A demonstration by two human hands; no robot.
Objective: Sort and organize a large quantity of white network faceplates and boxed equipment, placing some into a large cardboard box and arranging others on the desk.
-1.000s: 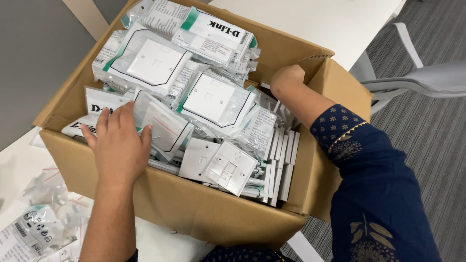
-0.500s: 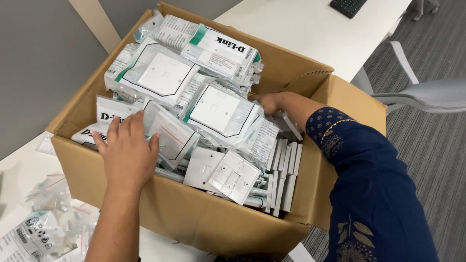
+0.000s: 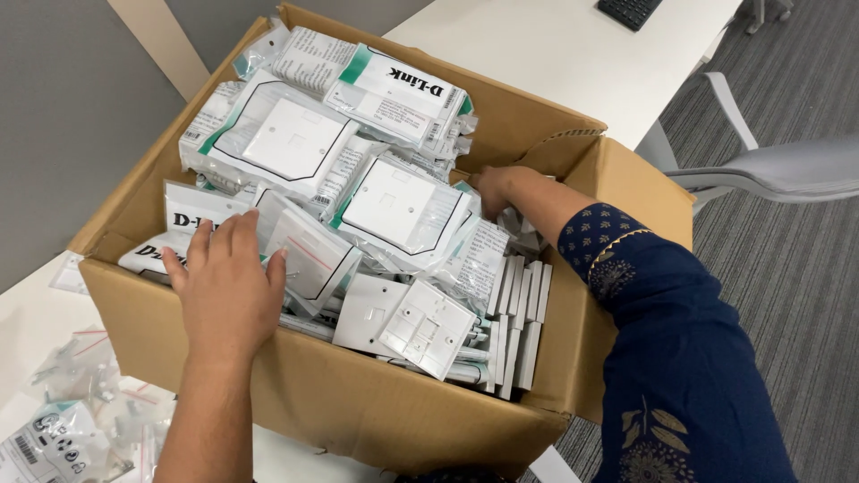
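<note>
Right hand [image 3: 495,185] moved under clear-bagged white plate pkg [image 3: 398,210].

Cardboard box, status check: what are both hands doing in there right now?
Left hand flat on bagged wall plates. Right hand reaching among packets by the cardboard box far wall, fingers hidden. Loose white plates between.

A white table [image 3: 573,54] carries an open cardboard box [image 3: 376,402], which stands under both hands. Left of the left hand's [image 3: 228,291] fingers, beside the box's near wall, small clear plastic bags [image 3: 85,358] lie on the tabletop. A dark keyboard [image 3: 629,11] lies far beyond the right hand's [image 3: 497,188] fingers.
</note>
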